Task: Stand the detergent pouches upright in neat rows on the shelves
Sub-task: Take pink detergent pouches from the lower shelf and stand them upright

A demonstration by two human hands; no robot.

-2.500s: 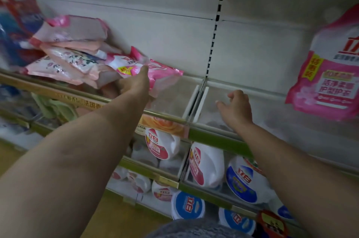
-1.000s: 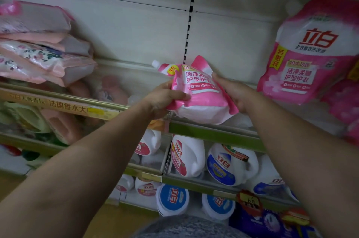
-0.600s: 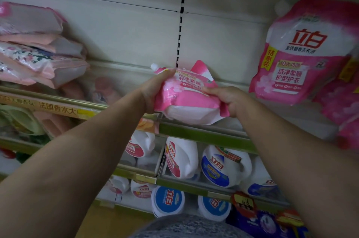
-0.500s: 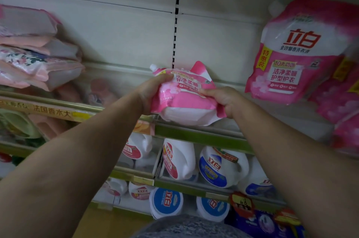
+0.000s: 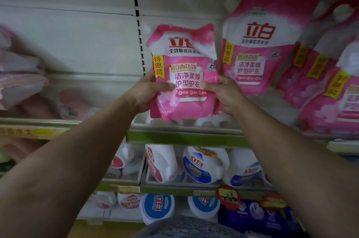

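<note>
Head view. A pink detergent pouch [image 5: 184,74] was held upright, label toward the camera, just above the front edge of the upper shelf [image 5: 186,137]. The left hand [image 5: 149,92] gripped its left edge and the right hand [image 5: 223,94] its right edge, thumbs on the label, fingers curled behind. Just to its right, a larger pink pouch [image 5: 258,47] stood against the back panel, with further pink pouches [image 5: 326,82] leaning beyond it. Blurred pink pouches lay flat [image 5: 19,80] at far left. White detergent bottles [image 5: 204,164] filled the shelf below.
</note>
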